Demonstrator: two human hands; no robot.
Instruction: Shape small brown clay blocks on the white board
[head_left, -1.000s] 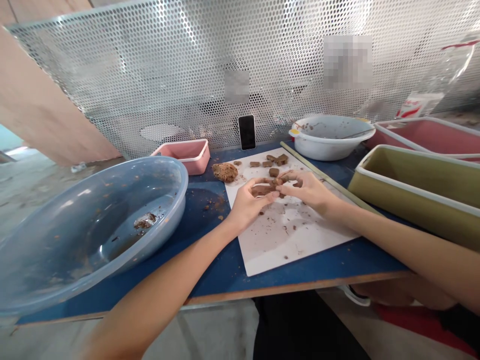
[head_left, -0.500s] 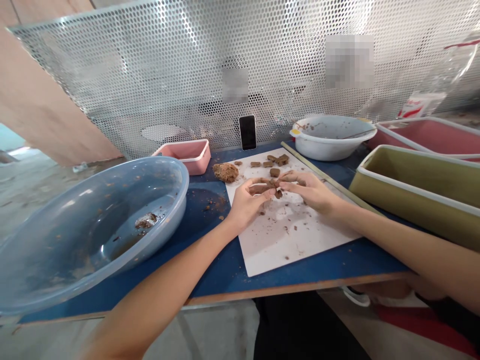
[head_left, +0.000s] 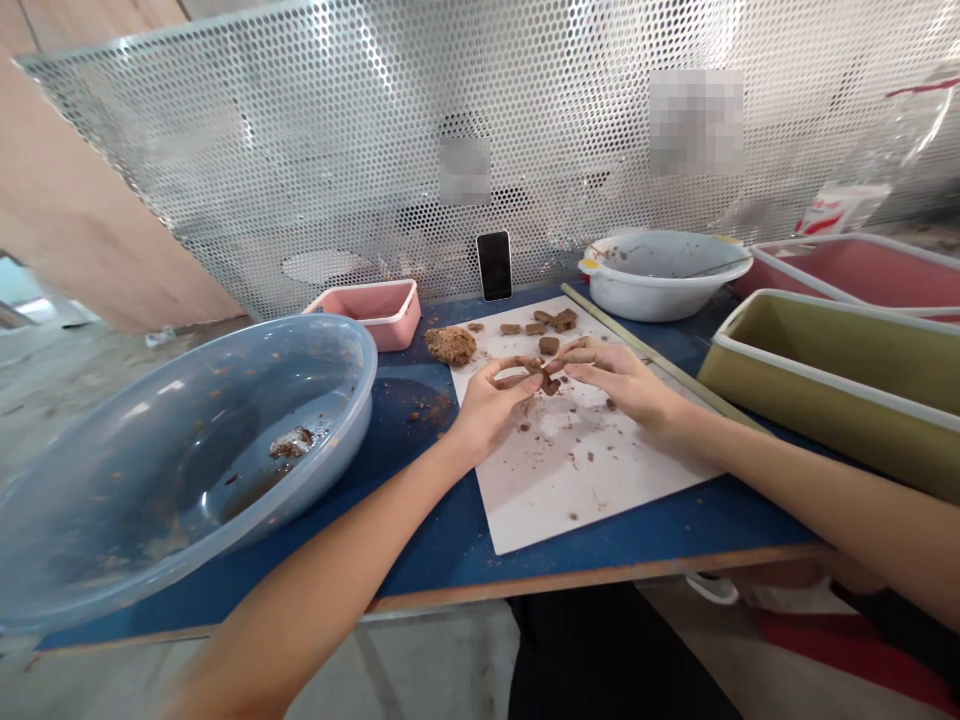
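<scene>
While your left hand (head_left: 484, 408) pinches a small brown clay-like piece (head_left: 552, 386) between thumb and fingers, your right hand (head_left: 622, 382) has its fingertips at the piece's right end; can't tell whether they grip it or sit just beside it. Piece is over the far half of the white board (head_left: 517, 515); clearance unclear. Just beyond your fingers: a squarish brown block (head_left: 548, 345), then smaller brown chunks (head_left: 511, 329) near the board's far edge. Rough brown lump (head_left: 451, 346) overlaps the left edge. Crumbs (head_left: 572, 457) scattered on your side. Pale stick (head_left: 607, 321) runs along the right edge. Blue basin (head_left: 352, 425) on your left, green tub (head_left: 817, 390) on your right.
</scene>
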